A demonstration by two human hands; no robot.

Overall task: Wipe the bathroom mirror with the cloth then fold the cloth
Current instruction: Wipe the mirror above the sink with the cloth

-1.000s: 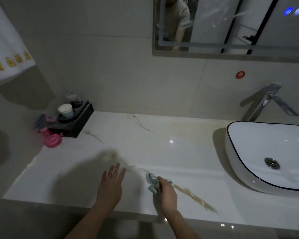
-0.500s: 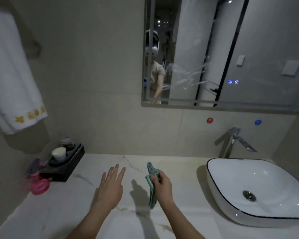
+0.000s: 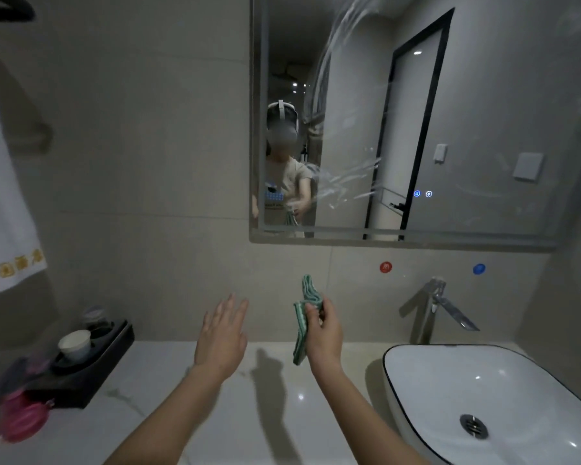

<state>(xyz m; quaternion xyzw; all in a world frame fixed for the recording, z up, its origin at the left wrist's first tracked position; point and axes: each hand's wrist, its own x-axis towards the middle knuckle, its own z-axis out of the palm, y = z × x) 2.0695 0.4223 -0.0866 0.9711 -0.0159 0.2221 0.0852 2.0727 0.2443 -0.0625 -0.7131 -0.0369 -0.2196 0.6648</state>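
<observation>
Just right of the frame's centre, the right hand [image 3: 322, 333] holds a green cloth [image 3: 303, 325] bunched into a narrow strip, with the thumb and curled fingers pinching it near its upper part. The cloth's long axis runs nearly vertical in the picture: its upper end points up toward the wall tiles below the mirror [image 3: 416, 129], and its lower end hangs down toward the tabletop [image 3: 168, 414] without touching it. A dark shadow of the cloth and hand falls on the pale marbled surface below.

The left hand [image 3: 222, 337], at centre left of the frame, is raised above the tabletop with its fingers straight and slightly spread, palm turned away from the camera, holding nothing. It is near the cloth but apart from it.

The mirror fills the upper right of the frame and shows pale smeared streaks across its middle and upper part, plus a reflection of the person wearing a headset. Below it, on the right, a chrome faucet [image 3: 430, 310] stands behind a white basin [image 3: 483, 380] with a dark rim. At lower left a black tray [image 3: 88, 370] holds a white cup [image 3: 75, 344], with a blurred pink object [image 3: 22, 417] beside it. A white towel [image 3: 4, 209] with gold embroidery hangs at the left edge.
</observation>
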